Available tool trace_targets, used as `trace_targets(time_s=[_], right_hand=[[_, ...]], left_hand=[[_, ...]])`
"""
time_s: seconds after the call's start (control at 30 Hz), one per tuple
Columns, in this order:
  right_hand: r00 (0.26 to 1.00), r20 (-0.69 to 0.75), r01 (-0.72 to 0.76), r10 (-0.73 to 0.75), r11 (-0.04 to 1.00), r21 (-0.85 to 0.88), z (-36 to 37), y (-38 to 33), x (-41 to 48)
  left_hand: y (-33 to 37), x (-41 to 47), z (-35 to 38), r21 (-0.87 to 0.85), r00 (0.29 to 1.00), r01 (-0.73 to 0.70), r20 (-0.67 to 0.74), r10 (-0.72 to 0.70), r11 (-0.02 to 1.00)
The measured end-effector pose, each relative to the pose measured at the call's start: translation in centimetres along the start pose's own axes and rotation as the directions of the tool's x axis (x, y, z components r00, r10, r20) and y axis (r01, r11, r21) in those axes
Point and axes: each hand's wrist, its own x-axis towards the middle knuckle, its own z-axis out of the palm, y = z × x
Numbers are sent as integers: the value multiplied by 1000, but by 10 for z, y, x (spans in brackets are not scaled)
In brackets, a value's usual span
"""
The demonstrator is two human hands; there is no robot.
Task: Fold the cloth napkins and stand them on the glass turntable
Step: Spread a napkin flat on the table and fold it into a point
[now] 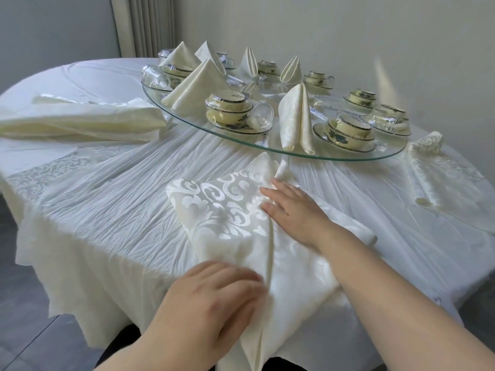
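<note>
A cream damask napkin [227, 210] lies partly folded on the table's near edge, its lower end hanging over the front. My right hand [292, 210] lies flat on its upper right part with straight fingers. My left hand [214, 293] holds the napkin's near fold, fingers curled over the cloth. Beyond them the glass turntable [267, 145] carries several folded napkins standing upright, the nearest [296, 119] at its front edge.
Several wrapped cup-and-saucer sets [230, 108] stand on the turntable among the napkins. A pile of unfolded napkins [80, 119] lies at the left of the table. Another rolled napkin [426, 156] lies at the right. A curtain [144, 22] hangs behind.
</note>
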Motion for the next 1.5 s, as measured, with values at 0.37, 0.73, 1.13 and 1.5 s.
trace_targets(time_s=[0.37, 0.73, 1.13, 1.5], right_hand=[[1000, 8, 12, -12, 1000, -11, 2, 3, 2], [942, -333, 40, 25, 982, 185, 4, 3, 0], [866, -493, 219, -86, 951, 219, -14, 17, -106], [748, -493, 384, -444, 896, -224, 47, 8, -121]], left_hand=[[-57, 63, -15, 407, 737, 366, 422, -528, 837], [-59, 60, -9, 354, 869, 328, 252, -427, 876], [-46, -5, -38, 213, 967, -104, 248, 49, 971], [-25, -4, 3, 221, 980, -193, 87, 178, 956]])
